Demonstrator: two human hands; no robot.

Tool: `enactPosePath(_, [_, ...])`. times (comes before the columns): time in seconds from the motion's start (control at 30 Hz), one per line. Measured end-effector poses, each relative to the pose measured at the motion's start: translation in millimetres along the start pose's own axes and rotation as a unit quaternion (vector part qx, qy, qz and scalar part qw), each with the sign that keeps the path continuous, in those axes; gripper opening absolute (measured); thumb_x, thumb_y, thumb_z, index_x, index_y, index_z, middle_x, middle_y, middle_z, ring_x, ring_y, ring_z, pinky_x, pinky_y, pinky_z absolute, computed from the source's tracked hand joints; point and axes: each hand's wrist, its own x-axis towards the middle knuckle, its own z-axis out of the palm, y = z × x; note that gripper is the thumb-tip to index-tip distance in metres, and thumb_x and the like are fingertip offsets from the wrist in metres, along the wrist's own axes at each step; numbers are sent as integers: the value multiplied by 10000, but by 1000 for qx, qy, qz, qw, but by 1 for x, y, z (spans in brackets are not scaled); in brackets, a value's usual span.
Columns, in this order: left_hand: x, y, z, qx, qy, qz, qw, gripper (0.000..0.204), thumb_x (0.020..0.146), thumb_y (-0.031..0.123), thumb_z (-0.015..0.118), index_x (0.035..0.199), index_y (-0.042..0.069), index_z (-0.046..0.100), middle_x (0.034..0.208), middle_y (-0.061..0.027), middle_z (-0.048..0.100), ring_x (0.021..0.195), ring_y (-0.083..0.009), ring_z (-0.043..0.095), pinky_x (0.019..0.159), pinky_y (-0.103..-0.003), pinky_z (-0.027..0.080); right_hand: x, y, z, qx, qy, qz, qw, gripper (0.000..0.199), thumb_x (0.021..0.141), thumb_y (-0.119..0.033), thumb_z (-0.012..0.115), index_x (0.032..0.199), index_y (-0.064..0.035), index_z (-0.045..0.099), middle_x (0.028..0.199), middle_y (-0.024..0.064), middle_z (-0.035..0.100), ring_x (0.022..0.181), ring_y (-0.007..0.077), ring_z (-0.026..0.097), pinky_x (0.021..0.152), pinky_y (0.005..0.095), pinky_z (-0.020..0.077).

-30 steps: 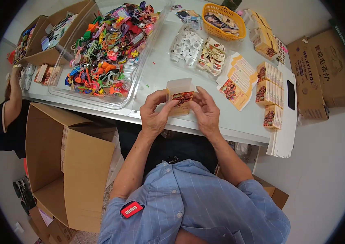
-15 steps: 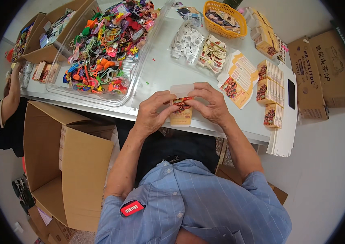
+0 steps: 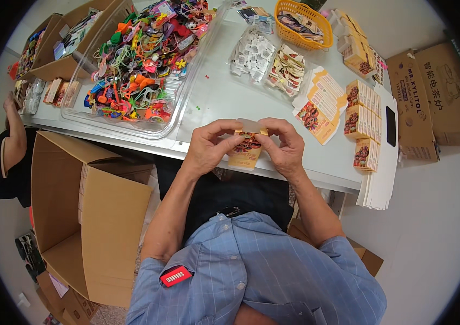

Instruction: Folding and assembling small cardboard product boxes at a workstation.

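Observation:
In front of my body, at the table's near edge, a small orange printed box (image 3: 243,160) is held between both hands. My left hand (image 3: 206,148) pinches its left side, thumb on the front. My right hand (image 3: 285,148) closes on the right side the same way, fingertips at the upper rim. A translucent plastic piece (image 3: 248,125) shows at the box's top between my fingers; I cannot tell how far it sits inside. Right of my hands lie flat, unfolded orange cartons (image 3: 321,111). Several finished-looking boxes (image 3: 364,122) stand in rows beyond them.
A clear plastic tub (image 3: 173,130) full of colourful trinkets stands on the left. Bags of white pieces (image 3: 253,57) and printed cards (image 3: 286,71) lie ahead, near a yellow basket (image 3: 327,39). A phone (image 3: 391,126) rests at right. An open carton (image 3: 113,233) stands lower left; another person's arm (image 3: 16,127) is beyond.
The translucent piece sits lower at the box's top, and my right hand's fingers have drawn in closer to the rim. The other person's hand has shifted left.

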Motion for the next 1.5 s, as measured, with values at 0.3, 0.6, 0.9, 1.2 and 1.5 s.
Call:
enactPosePath(0.3, [-2,21,14,-15,27,10,999,282,968,33,671,1250,16,667,1243,-131,671,1079,-178,680,730,-257,628,12,-14,-14,19,-89,-14,996,122,877,23,754,984,-13,707,1135,127,669,1049,162,624,928,318,513])
enactPosePath(0.6, [0,18,10,60,11,18,998,261,954,109,722,1192,8,691,1114,-70,680,987,-135,682,682,-239,619,18,-27,-14,57,-137,72,986,205,906,-27,745,1107,12,736,1062,82,674,988,154,637,862,293,523])
enactPosePath(0.9, [4,22,10,59,13,-34,998,208,978,121,695,1154,13,715,1068,-64,706,931,-124,692,646,-241,616,17,-31,-15,-12,-119,65,991,163,927,-53,721,1080,-8,757,999,83,706,937,150,653,853,286,523])
enactPosePath(1.2, [2,13,1,75,-25,35,996,177,976,53,660,1134,4,722,1228,-123,671,997,-156,687,705,-255,632,12,-24,-17,-59,-126,-53,989,191,886,-17,739,1075,-31,768,1043,101,710,948,177,663,837,288,527])
enactPosePath(1.5, [-11,22,10,99,37,1,994,230,967,114,695,1172,14,720,1151,-134,716,971,-159,699,747,-270,598,12,-55,-11,-79,-127,160,976,349,822,33,787,1163,-11,730,1063,122,704,959,175,674,819,310,556])
